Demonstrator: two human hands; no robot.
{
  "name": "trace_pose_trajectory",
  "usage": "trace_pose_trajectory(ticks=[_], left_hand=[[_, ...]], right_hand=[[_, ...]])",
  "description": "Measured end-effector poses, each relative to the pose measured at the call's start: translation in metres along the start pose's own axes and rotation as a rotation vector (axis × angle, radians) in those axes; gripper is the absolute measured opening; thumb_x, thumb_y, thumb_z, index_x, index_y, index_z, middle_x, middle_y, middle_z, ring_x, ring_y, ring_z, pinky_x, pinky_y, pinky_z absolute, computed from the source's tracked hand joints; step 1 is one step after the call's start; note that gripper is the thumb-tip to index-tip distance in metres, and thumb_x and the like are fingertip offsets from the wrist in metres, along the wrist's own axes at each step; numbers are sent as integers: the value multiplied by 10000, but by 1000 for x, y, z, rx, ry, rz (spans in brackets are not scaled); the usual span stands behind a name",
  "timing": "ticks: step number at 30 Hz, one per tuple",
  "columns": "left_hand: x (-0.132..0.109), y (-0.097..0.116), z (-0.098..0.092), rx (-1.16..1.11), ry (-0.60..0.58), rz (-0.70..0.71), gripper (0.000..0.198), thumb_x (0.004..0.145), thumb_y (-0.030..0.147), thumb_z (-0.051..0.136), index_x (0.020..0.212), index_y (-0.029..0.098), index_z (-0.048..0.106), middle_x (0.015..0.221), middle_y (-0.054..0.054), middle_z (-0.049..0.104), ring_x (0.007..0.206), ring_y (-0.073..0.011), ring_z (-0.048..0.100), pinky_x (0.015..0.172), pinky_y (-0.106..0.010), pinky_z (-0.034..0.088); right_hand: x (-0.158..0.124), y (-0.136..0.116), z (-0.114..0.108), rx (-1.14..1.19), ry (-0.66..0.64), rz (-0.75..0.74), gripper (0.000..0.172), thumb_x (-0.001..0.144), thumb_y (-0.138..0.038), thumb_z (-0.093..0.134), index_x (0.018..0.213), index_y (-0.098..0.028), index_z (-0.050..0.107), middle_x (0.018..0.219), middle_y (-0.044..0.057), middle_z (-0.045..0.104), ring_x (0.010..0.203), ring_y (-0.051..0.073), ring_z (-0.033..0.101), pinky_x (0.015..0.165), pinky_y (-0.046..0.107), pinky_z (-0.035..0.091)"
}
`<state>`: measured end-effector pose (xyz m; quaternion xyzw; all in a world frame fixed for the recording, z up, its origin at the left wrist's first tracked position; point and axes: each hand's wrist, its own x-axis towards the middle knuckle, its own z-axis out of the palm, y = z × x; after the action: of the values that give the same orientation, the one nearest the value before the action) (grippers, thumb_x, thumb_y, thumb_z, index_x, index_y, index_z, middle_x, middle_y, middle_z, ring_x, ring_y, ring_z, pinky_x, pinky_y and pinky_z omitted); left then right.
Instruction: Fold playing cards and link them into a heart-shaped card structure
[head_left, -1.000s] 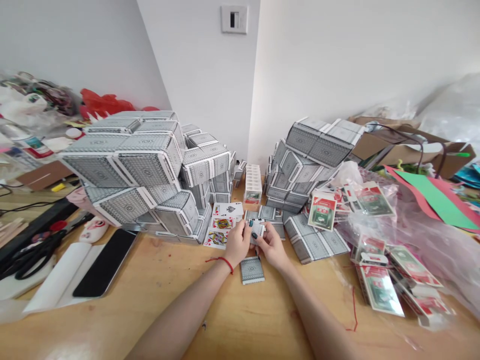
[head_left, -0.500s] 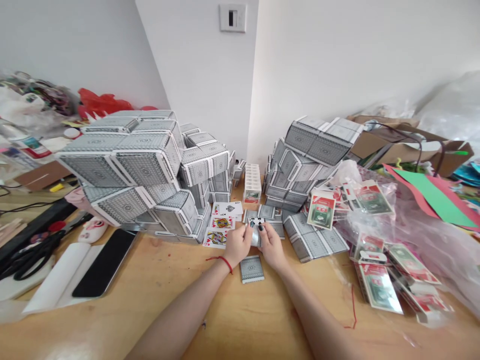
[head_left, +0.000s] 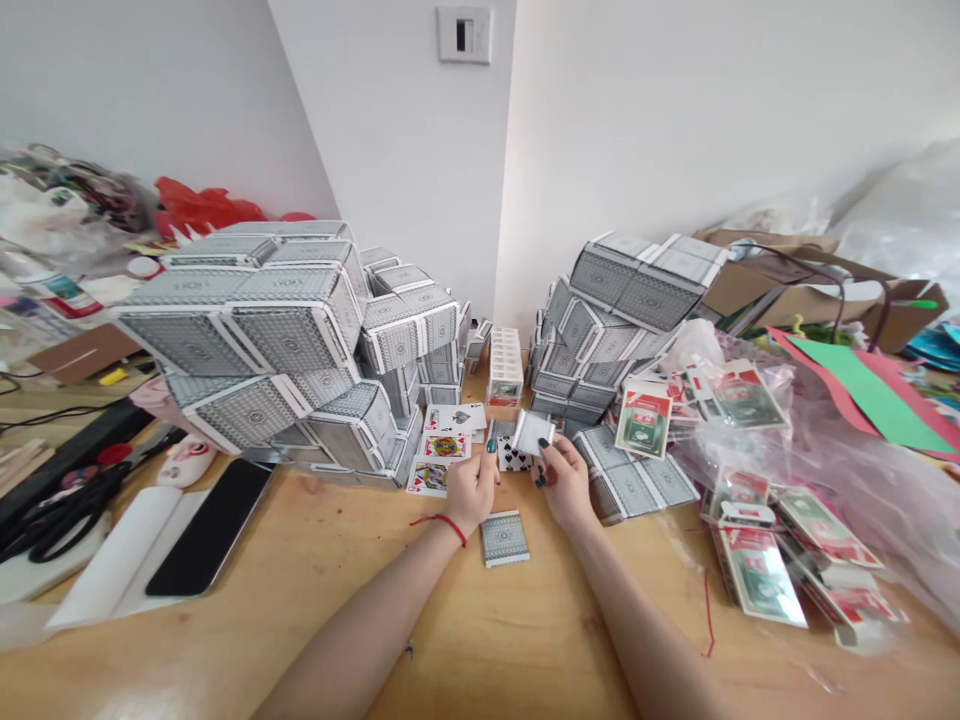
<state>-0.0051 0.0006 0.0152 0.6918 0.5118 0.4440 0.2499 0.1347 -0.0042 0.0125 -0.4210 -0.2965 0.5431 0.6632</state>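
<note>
My left hand point(head_left: 471, 490) rests on the wooden table point(head_left: 315, 590), fingers curled, its thumb and fingertips pinching the edge of a spade playing card point(head_left: 513, 456) lying face up. My right hand point(head_left: 566, 481) is closed on a grey-backed card point(head_left: 533, 432) and holds it tilted just above the spade card. A small face-down deck point(head_left: 504, 538) lies between my wrists. Face-up court cards point(head_left: 439, 460) sit left of my left hand.
Tall piles of grey card packs stand at the left point(head_left: 277, 340) and right point(head_left: 622, 300). A black phone point(head_left: 210, 525), a white sheet and scissors point(head_left: 60, 510) lie at the left. Red-and-green card boxes point(head_left: 757, 575) on clear plastic fill the right.
My right hand has pulled away to the right and lifted a grey-backed card, uncovering the spade card. My left hand stayed in place at that card's edge.
</note>
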Motion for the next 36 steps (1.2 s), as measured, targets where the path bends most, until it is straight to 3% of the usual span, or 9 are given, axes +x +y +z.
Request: trace_pose_trajectory(ticks=[5, 11, 16, 19, 22, 25, 27, 31, 36], left_hand=[[1, 2, 0, -22, 28, -45, 475, 866, 326, 289, 447, 172, 450, 417, 8, 492, 425, -92, 480, 494, -203, 340], [0, 1, -2, 6, 48, 21, 444, 864, 266, 294, 456, 167, 438, 415, 11, 480, 419, -82, 467, 478, -195, 323], [-6, 4, -3, 166, 11, 239, 349, 837, 241, 325, 513, 177, 436, 458, -2, 470, 457, -109, 458, 491, -226, 322], [-3, 7, -8, 268, 101, 226, 256, 828, 231, 326, 636, 171, 484, 576, -36, 522, 584, -151, 506, 570, -261, 378], [5, 5, -14, 385, 162, 182, 172, 803, 240, 394, 871, 149, 523, 858, -95, 586, 865, -206, 530, 781, -342, 403], [12, -4, -15, 567, 140, 128, 418, 746, 269, 487, 1126, 100, 442, 1189, -160, 480, 1157, -279, 383, 958, -430, 293], [14, -12, -12, 669, 104, 70, 518, 737, 278, 498, 1194, 59, 389, 1262, -192, 419, 1207, -301, 331, 992, -458, 244], [14, -22, -7, 739, -6, 56, 437, 768, 194, 431, 1189, 76, 415, 1248, -167, 458, 1190, -258, 378, 996, -424, 265], [16, -20, -11, 703, -1, 92, 329, 787, 164, 403, 1100, 146, 505, 1184, -113, 529, 1130, -229, 445, 968, -413, 317]], right_hand=[[6, 4, -4, 16, 129, -16, 220, 620, -325, 672, 703, -162, 551, 594, -11, 585, 458, 82, 483, 437, 207, 400], [3, 6, -1, -119, 154, 15, 338, 686, -502, 568, 630, -173, 514, 464, -16, 561, 347, 90, 445, 352, 212, 343], [-9, 5, 6, -499, -87, -80, 357, 761, -472, 489, 551, -185, 462, 417, -31, 502, 345, 81, 394, 365, 206, 304], [-16, 6, 9, -786, -287, -194, 290, 776, -379, 495, 565, -181, 491, 475, -22, 522, 435, 95, 445, 450, 211, 343], [-18, 7, 10, -960, -405, -251, 238, 785, -309, 475, 590, -180, 520, 530, -11, 564, 483, 102, 476, 508, 215, 361], [-17, 6, 10, -983, -413, -225, 240, 799, -285, 444, 593, -184, 514, 537, -9, 578, 491, 105, 493, 517, 212, 367], [-16, 6, 10, -969, -409, -205, 241, 805, -283, 432, 596, -186, 504, 538, -9, 583, 496, 107, 508, 521, 210, 372], [-16, 6, 10, -972, -413, -199, 247, 809, -290, 431, 592, -189, 491, 537, -10, 584, 499, 108, 518, 524, 207, 375], [-16, 6, 10, -987, -404, -216, 255, 816, -304, 426, 597, -191, 491, 529, -15, 578, 497, 106, 511, 527, 204, 373]])
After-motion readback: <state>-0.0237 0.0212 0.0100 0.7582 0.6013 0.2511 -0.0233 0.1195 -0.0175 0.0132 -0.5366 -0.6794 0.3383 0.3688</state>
